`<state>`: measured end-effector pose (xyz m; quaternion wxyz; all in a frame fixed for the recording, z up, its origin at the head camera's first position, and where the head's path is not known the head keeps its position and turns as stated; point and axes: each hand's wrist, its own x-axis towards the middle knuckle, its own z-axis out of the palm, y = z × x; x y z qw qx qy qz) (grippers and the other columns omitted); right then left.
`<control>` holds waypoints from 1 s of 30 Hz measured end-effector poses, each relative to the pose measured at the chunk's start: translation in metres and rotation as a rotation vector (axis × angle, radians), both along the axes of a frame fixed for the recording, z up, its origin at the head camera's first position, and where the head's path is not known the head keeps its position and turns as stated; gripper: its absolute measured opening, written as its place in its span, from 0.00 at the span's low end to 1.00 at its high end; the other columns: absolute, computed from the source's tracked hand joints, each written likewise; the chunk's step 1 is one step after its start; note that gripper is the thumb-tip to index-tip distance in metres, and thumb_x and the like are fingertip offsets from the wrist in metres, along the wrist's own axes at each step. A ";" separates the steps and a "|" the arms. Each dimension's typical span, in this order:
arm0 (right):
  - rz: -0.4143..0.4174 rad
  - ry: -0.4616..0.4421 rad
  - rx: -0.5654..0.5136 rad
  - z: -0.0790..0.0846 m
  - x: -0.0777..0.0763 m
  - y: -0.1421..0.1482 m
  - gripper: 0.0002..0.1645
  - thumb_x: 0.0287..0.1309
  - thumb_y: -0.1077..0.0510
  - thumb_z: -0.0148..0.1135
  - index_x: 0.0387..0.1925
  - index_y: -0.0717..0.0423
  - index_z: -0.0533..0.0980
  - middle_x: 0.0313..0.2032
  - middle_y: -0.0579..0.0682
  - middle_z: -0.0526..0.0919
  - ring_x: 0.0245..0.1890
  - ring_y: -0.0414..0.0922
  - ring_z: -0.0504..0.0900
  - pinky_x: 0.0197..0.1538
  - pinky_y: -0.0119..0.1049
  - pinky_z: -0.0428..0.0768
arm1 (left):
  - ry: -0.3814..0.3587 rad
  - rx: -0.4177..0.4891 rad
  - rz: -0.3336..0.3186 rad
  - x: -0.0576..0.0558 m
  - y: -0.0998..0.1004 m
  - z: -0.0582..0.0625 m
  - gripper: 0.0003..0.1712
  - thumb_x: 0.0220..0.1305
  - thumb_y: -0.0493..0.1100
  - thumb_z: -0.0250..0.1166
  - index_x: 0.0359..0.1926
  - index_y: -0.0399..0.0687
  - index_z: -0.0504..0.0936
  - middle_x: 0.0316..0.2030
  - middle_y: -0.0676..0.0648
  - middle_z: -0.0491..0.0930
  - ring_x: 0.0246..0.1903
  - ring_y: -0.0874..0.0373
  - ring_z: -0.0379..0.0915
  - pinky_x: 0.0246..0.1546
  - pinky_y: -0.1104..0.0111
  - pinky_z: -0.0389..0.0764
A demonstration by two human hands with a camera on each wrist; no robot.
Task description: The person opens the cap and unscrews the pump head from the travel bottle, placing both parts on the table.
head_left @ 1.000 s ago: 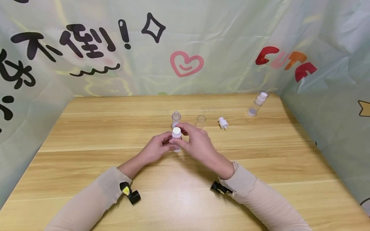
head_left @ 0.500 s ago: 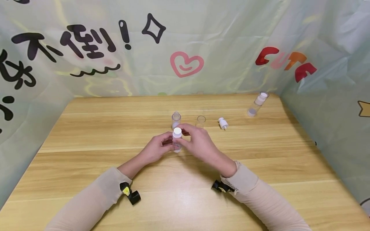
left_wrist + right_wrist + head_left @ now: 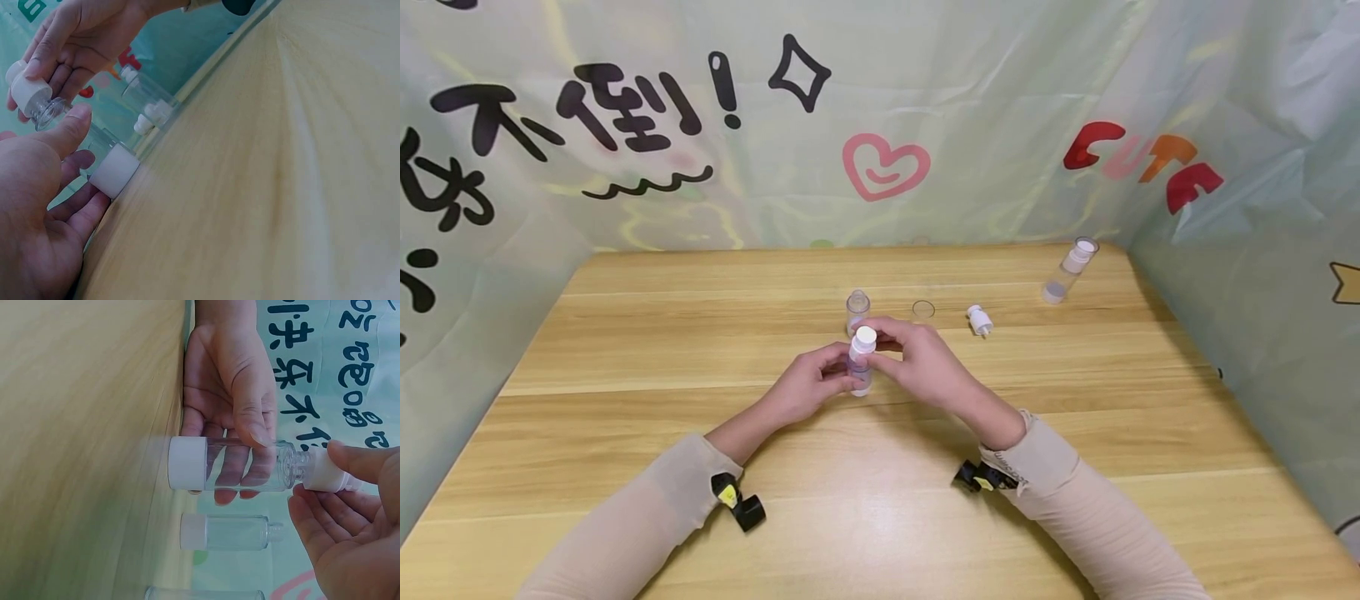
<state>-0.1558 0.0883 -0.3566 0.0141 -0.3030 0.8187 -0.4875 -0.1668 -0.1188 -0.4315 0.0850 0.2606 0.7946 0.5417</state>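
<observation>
Low over the table, my left hand [image 3: 805,383] grips a small clear bottle [image 3: 250,465] with a white base, its thumb and fingers round the body. My right hand [image 3: 921,362] pinches a white pump head [image 3: 323,470] at the top of that bottle, thumb on one side and fingers on the other. In the right wrist view, part of the clear threaded neck shows between the pump head and the bottle's shoulder. The base stands at the tabletop. Behind the hands is a second clear bottle [image 3: 857,308] with a bare neck, its lower part partly hidden.
A loose white pump head [image 3: 980,320] lies on the table [image 3: 700,300] right of the hands. Between it and the second bottle stands a clear cover [image 3: 923,309]. A capped bottle [image 3: 1070,271] stands at the back right, near the printed curtain [image 3: 985,150].
My right hand has shifted slightly up and to the right with the white pump head, and its forearm has swung right. The left hand has stayed in place round the bottle.
</observation>
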 end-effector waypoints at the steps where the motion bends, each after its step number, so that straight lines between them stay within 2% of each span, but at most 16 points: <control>1: 0.004 -0.002 -0.003 0.000 0.000 0.000 0.23 0.60 0.65 0.67 0.57 0.63 0.76 0.52 0.56 0.82 0.48 0.48 0.82 0.56 0.47 0.79 | 0.000 0.001 0.000 0.000 0.000 0.000 0.22 0.62 0.43 0.69 0.57 0.46 0.79 0.50 0.47 0.82 0.50 0.52 0.79 0.49 0.64 0.81; 8: -0.007 -0.013 -0.014 0.002 0.000 0.002 0.23 0.59 0.64 0.68 0.56 0.61 0.76 0.49 0.53 0.83 0.48 0.48 0.83 0.56 0.47 0.79 | -0.026 0.015 0.002 0.000 0.000 0.000 0.23 0.62 0.42 0.70 0.57 0.45 0.79 0.50 0.46 0.82 0.51 0.53 0.79 0.49 0.65 0.82; 16: -0.010 -0.026 -0.035 0.004 -0.001 0.003 0.20 0.59 0.65 0.68 0.54 0.58 0.77 0.48 0.52 0.83 0.48 0.47 0.82 0.56 0.44 0.80 | -0.046 0.003 0.016 0.001 0.002 0.002 0.24 0.62 0.38 0.69 0.59 0.40 0.77 0.52 0.41 0.81 0.52 0.49 0.78 0.50 0.60 0.81; 23: -0.015 -0.029 -0.029 0.008 -0.001 0.005 0.18 0.60 0.64 0.67 0.52 0.59 0.78 0.48 0.50 0.83 0.48 0.45 0.82 0.56 0.40 0.80 | -0.040 0.002 0.014 0.017 0.005 0.034 0.21 0.62 0.32 0.67 0.56 0.34 0.77 0.50 0.37 0.81 0.51 0.45 0.78 0.51 0.57 0.81; 27: -0.022 -0.038 -0.030 0.009 -0.001 0.007 0.18 0.60 0.64 0.67 0.52 0.61 0.77 0.49 0.50 0.83 0.48 0.45 0.82 0.56 0.40 0.80 | -0.046 0.001 0.020 0.017 0.005 0.032 0.21 0.61 0.33 0.68 0.56 0.35 0.77 0.50 0.37 0.81 0.51 0.45 0.78 0.52 0.57 0.80; 30: -0.028 -0.034 -0.028 0.010 -0.001 0.008 0.18 0.60 0.64 0.67 0.52 0.61 0.77 0.49 0.49 0.83 0.48 0.44 0.82 0.55 0.36 0.79 | -0.042 -0.007 0.021 0.017 0.005 0.033 0.21 0.61 0.33 0.68 0.56 0.35 0.77 0.49 0.37 0.82 0.51 0.45 0.78 0.52 0.57 0.80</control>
